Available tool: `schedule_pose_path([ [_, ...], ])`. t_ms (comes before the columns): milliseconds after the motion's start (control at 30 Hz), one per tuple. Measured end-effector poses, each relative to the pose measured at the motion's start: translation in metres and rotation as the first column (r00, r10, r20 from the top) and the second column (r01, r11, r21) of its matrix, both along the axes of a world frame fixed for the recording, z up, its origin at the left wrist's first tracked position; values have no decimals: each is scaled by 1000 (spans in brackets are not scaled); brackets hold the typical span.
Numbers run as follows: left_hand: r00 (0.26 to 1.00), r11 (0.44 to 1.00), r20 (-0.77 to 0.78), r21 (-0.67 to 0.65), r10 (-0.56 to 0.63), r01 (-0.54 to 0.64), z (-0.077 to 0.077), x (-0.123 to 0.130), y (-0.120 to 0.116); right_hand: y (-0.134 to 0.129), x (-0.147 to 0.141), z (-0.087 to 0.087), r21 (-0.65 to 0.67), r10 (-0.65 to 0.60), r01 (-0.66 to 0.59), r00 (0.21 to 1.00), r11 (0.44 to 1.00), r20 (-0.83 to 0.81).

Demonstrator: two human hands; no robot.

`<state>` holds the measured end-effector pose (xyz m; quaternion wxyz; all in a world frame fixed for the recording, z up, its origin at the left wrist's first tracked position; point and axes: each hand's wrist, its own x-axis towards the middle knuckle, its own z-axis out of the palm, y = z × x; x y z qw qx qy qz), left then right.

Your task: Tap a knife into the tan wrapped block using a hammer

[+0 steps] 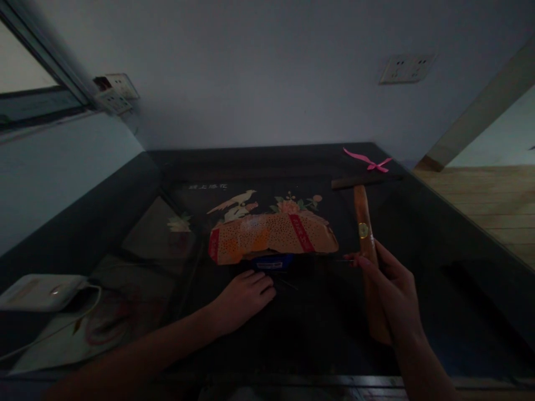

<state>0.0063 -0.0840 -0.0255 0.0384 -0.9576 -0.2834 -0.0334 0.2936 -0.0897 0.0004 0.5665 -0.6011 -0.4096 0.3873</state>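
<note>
A hammer with a wooden handle (364, 214) and a dark metal head lies along the right side, its head toward the wall. My right hand (395, 284) is wrapped round the handle below a round gold label. A thin rod-like thing sticks out leftward near its fingertips. My left hand (249, 294) rests palm down on the dark tabletop, its fingers curled beside a blue object (273, 263). What is under those fingers is hidden. Partly over the blue object sits a tan spotted cardboard piece (271, 234) with red bands.
A pink ribbon (371, 162) lies at the back right of the dark table (259, 159). At the left are a white device (44, 292) with a cable and a paper sheet (50, 345). Sockets (407, 68) are on the wall behind.
</note>
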Motion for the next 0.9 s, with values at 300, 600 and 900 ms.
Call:
schedule_pose_path([
  [300,982,996,180,73,-57,44,9,-3,-11,1,2,-1,-39,-33,34,999,999,30],
  [600,697,1000,716,-25,29,-16,89,-6,19,2,2,-2,-46,-30,34,996,998,78],
  [900,471,871,737,-457,484,-180,62,6,74,4,4,-7,-17,-41,43,993,999,112],
])
